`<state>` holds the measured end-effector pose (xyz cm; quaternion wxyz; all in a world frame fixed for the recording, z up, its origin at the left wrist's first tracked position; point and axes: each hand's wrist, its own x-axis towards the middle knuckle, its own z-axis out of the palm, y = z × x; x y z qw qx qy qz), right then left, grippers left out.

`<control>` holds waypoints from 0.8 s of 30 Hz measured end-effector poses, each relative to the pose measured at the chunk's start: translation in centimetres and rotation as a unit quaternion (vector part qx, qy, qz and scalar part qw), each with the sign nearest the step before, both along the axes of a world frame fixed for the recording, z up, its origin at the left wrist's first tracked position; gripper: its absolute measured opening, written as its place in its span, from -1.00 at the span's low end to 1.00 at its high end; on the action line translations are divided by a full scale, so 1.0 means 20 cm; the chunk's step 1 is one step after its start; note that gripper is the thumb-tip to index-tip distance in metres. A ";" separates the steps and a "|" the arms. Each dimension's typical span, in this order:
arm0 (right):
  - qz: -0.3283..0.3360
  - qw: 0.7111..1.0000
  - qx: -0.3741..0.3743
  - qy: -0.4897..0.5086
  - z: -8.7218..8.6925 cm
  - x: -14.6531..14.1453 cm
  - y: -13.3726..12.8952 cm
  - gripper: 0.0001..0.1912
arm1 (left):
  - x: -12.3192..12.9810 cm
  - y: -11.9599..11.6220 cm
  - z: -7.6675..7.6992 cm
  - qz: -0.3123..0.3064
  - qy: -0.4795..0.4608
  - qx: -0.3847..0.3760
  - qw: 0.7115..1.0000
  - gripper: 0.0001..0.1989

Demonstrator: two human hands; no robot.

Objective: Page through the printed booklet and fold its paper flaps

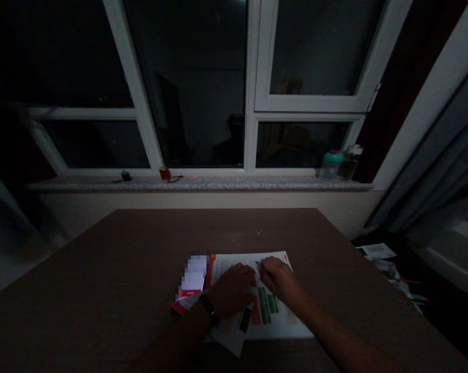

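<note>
In the head view, both hands work close together over a paper (284, 329) that lies on the bench (148, 248), in front of the person. The left hand (232, 290) is laid over the paper's middle with its fingers bent and drawn in; the right hand (280, 277) has its fingers curled tightly, tips near those of the left. Something pale shows between them, but I cannot tell whether either set of fingers is closed on it or merely rests there.

Thin sheets like this probably crease easily, so the handling calls for light, even pressure: one hand best steadies the paper flat while the other does the fine work with its fingertips. Keeping the wrists off the loose flap (232, 342) would help avoid a stray fold, and the dim light argues for small, slow movements.

The paper is white and printed, with blocks of text, orange strips and green pictures towards its lower middle. The flap juts out at an angle below the left hand, its corner pointing towards the person. A lit phone (195, 272) lies just beside the paper's left edge.
</note>
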<state>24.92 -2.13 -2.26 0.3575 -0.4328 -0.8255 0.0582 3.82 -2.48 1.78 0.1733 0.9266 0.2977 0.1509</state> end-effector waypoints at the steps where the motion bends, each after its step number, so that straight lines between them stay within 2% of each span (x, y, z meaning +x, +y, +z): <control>1: -0.021 1.000 -0.007 0.004 0.00 0.00 0.01 -0.81 | 0.00 0.00 0.00 -0.002 -0.002 -0.003 1.000 -0.73; 6: -0.052 0.997 -0.031 0.044 0.01 0.00 0.00 -0.86 | 0.00 0.00 -0.02 0.003 -0.012 -0.004 1.000 -0.70; 8: -0.022 0.998 -0.032 0.047 0.01 0.00 -0.02 -0.85 | 0.00 0.00 -0.03 0.006 -0.010 -0.002 1.000 -0.70; 13: 0.104 0.994 -0.016 0.019 0.04 0.00 -0.06 -0.82 | 0.00 -0.01 0.00 0.008 -0.011 -0.010 1.000 -0.69; 17: 0.148 0.989 -0.002 0.006 0.04 0.00 -0.07 -0.81 | 0.01 -0.01 0.01 0.006 -0.008 -0.012 1.000 -0.67; 20: 0.128 0.992 -0.001 0.001 0.02 0.00 -0.05 -0.80 | 0.00 0.00 0.00 0.009 -0.002 -0.010 1.000 -0.66; 24: 0.029 1.000 -0.002 0.001 0.00 0.00 -0.01 -0.80 | 0.00 0.00 -0.01 0.005 0.001 -0.006 1.000 -0.68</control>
